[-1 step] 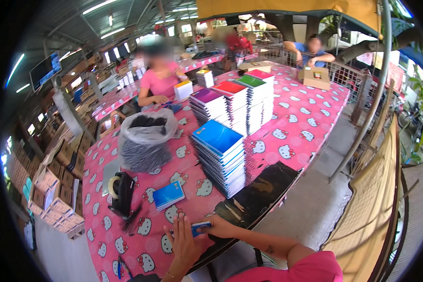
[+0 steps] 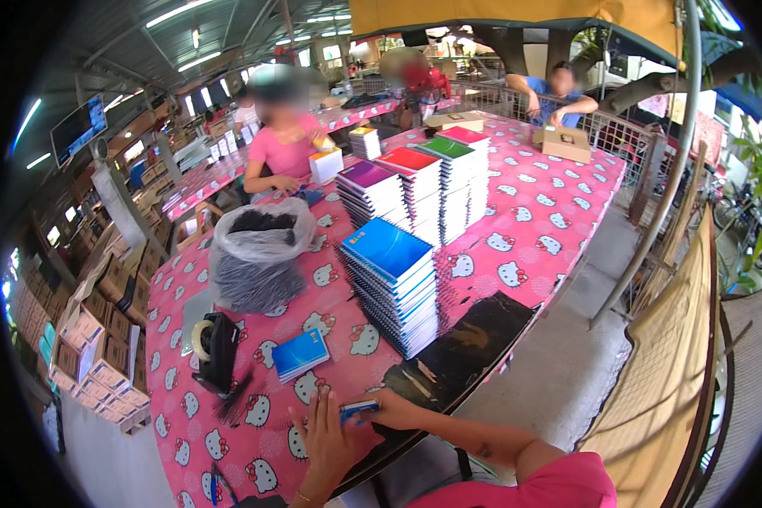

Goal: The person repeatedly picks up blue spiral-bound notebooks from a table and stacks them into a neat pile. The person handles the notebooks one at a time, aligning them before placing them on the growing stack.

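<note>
My right hand (image 2: 391,410) grips a small blue notebook (image 2: 358,410) by its right end, low over the near edge of the table. Against the notebook's left side rests my left hand (image 2: 325,436), its fingers stretched out; the palm hides part of the notebook. Just beyond my hands lies another small blue notebook or short stack (image 2: 300,354), flat on the cloth. A tall stack of larger blue spiral notebooks (image 2: 388,249) rises farther off.
Beyond it stand stacks with purple (image 2: 370,173), red (image 2: 410,159) and green (image 2: 449,147) covers. At left are a plastic bag of black spiral coils (image 2: 259,271), a tape dispenser (image 2: 220,349) and pens (image 2: 218,483). A worn black board (image 2: 474,339) edges the table. Two people work across it.
The whole view has shifted slightly left. My hands keep nearly the same pose on the small notebook. The far person's hands have shifted slightly at the cardboard box.
</note>
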A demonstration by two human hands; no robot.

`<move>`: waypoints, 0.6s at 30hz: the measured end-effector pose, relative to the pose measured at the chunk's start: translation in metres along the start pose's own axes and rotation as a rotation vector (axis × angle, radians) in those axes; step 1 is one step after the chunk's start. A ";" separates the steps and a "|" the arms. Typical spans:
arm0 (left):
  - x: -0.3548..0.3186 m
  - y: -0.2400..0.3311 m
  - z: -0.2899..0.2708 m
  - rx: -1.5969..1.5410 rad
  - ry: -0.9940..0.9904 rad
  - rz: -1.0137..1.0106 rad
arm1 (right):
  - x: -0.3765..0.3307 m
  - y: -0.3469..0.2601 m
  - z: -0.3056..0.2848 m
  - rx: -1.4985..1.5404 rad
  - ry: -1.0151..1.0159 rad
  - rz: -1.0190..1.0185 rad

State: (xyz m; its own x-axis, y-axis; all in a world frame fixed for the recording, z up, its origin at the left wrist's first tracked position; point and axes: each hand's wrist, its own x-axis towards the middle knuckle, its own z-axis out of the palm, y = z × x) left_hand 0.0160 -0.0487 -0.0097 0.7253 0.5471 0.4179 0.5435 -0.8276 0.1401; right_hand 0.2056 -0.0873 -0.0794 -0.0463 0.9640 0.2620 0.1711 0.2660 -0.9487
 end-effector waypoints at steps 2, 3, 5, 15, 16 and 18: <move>0.014 -0.011 -0.017 -0.146 -0.336 -0.054 | -0.005 0.014 0.001 0.018 0.016 -0.033; 0.021 -0.013 -0.023 -0.210 -0.492 -0.081 | -0.003 0.010 0.000 0.033 0.033 -0.054; 0.023 -0.014 -0.019 -0.190 -0.413 -0.035 | -0.001 0.011 -0.001 0.042 0.031 -0.039; 0.023 0.007 0.012 -0.020 -0.081 -0.035 | 0.007 0.030 0.006 0.029 0.027 0.016; 0.011 0.008 0.017 0.006 -0.111 -0.012 | 0.010 0.034 0.008 0.057 0.009 0.007; -0.008 0.013 0.024 0.071 -0.152 0.049 | 0.013 0.019 0.008 0.113 0.067 0.059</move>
State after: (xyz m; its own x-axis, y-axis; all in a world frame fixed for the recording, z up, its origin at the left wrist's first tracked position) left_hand 0.0273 -0.0614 -0.0329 0.8044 0.5230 0.2818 0.5302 -0.8460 0.0567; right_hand 0.2006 -0.0701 -0.0952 0.0266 0.9768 0.2125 0.0599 0.2107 -0.9757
